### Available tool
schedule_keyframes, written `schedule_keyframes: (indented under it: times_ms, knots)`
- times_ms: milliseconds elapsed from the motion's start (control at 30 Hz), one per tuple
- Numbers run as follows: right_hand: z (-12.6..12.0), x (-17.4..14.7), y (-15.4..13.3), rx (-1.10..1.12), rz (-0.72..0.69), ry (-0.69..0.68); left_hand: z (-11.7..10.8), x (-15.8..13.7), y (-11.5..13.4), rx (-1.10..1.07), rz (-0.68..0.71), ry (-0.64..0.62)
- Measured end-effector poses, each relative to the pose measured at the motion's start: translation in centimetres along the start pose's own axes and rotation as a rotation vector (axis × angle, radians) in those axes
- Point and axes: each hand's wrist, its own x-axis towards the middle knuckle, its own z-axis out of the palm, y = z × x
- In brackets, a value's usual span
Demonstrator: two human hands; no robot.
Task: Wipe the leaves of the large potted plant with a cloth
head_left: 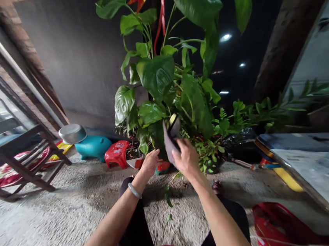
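My right hand (186,158) is closed around a folded grey cloth-like piece (168,141) with a dark edge, held up against the foliage. Something pale yellow shows at its top; its exact kind is unclear. Lower and to the left, my left hand (150,162), with a light bangle at the wrist, has its fingers curled together near the lower leaves. What they pinch, if anything, is too small to make out. A tall potted plant (157,75) with broad green leaves rises right in front of both hands.
Left of the plant stand a red plastic stool (117,154), a teal animal-shaped seat (93,147), a metal basin (73,133) and a wooden chair (28,155). To the right are a table (315,164) and a red bag (285,233). Fallen leaves (169,196) lie on the rough floor.
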Motion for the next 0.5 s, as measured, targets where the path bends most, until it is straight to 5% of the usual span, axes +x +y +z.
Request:
schedule_keyframes:
  times_ms: [133,267,367,500]
  knots:
    - [1.7,-6.1,3.4,0.122,0.132,-0.199,-3.1,-0.4,0.0,0.027,-0.048,-0.061]
    - [-0.3,-11.2,8.0,0.255,0.392,-0.157,-6.0,-0.3,2.7,0.09,0.026,0.139]
    - [-2.6,-11.7,8.7,0.261,0.549,-0.081,-5.3,0.7,6.1,0.049,0.232,0.177]
    - [-5.5,-9.7,5.0,0.299,0.418,-0.006,-1.7,3.7,10.6,0.013,0.375,0.176]
